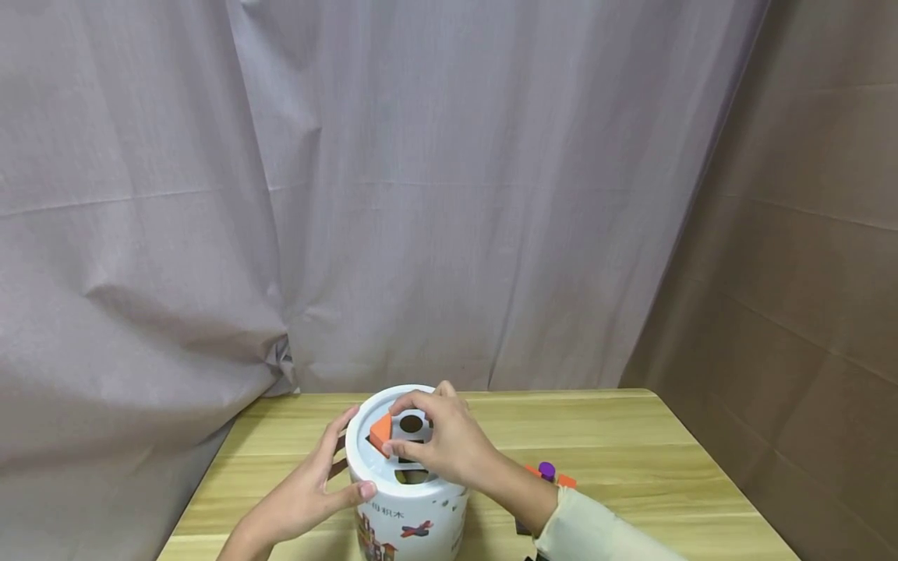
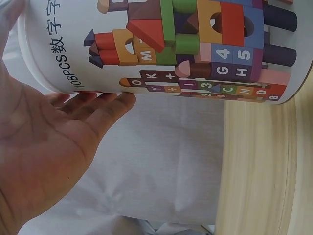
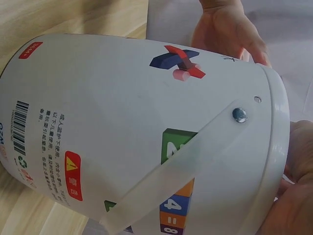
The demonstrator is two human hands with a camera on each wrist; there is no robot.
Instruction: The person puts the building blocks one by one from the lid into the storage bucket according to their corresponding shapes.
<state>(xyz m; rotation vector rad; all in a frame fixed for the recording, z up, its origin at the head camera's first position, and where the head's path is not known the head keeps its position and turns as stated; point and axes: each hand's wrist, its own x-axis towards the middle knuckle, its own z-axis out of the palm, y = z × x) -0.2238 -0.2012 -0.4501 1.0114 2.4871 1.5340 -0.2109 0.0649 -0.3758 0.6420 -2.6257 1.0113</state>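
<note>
A white toy-block bucket (image 1: 410,518) stands upright, its lid (image 1: 384,467) pierced with cut-out holes. My left hand (image 1: 309,487) grips its upper left side, thumb at the front rim and fingers spread round the side. In the left wrist view that hand (image 2: 54,137) lies against the printed wall near the rim. Over the lid, my right hand (image 1: 449,440) pinches an orange triangular block (image 1: 381,432) between thumb and fingers. The block is tilted at the triangular hole on the lid's left. In the right wrist view the right hand (image 3: 298,196) is partly hidden behind the rim.
Right of the bucket, a purple cylinder (image 1: 547,471) and orange blocks (image 1: 567,481) lie on the wooden table (image 1: 631,436), partly behind the right forearm. A translucent handle strap (image 3: 171,171) hangs along the bucket's side. Grey curtain (image 1: 449,195) hangs behind the table.
</note>
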